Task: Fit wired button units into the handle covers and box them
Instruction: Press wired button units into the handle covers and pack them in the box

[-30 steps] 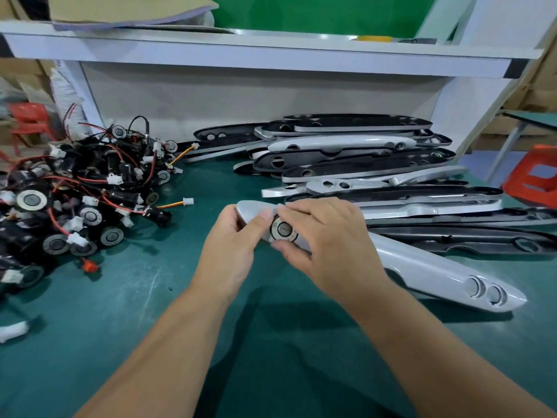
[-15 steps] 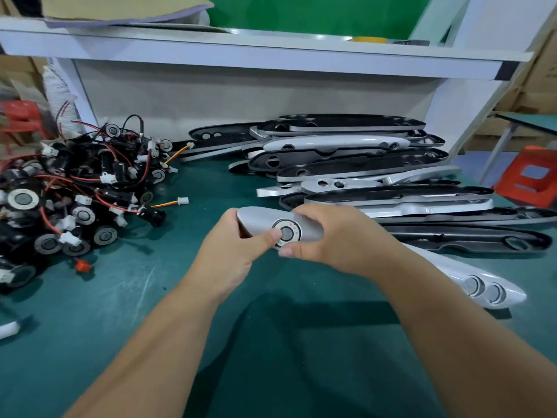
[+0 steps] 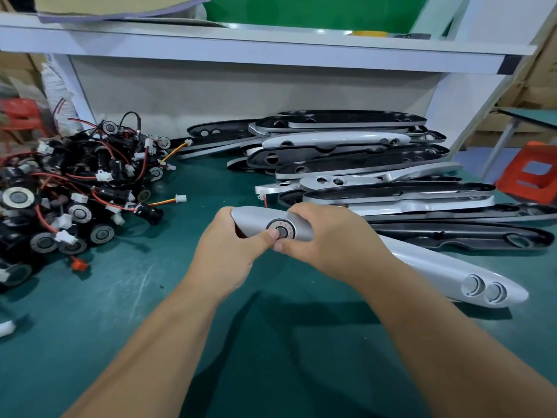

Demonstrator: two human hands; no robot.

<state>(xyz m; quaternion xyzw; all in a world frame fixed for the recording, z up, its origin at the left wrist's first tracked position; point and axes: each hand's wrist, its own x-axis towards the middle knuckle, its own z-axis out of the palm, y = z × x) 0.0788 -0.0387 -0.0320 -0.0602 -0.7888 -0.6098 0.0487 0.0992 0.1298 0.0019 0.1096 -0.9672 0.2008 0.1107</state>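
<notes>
While both hands (image 3: pixel 229 251) grip it, the smooth silver handle cover (image 3: pixel 422 260) holds a round button unit (image 3: pixel 280 229).

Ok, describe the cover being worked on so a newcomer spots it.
On the green mat, in front of the cover stack, the left hand and right hand grip one silver cover. Unlike the stacked ones' empty holes, its hole holds a round button.

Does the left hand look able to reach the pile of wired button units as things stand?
Probably yes: the pile lies left of the left hand, only bare mat between. That hand grips the handle cover, though, so it must let go first.
</notes>
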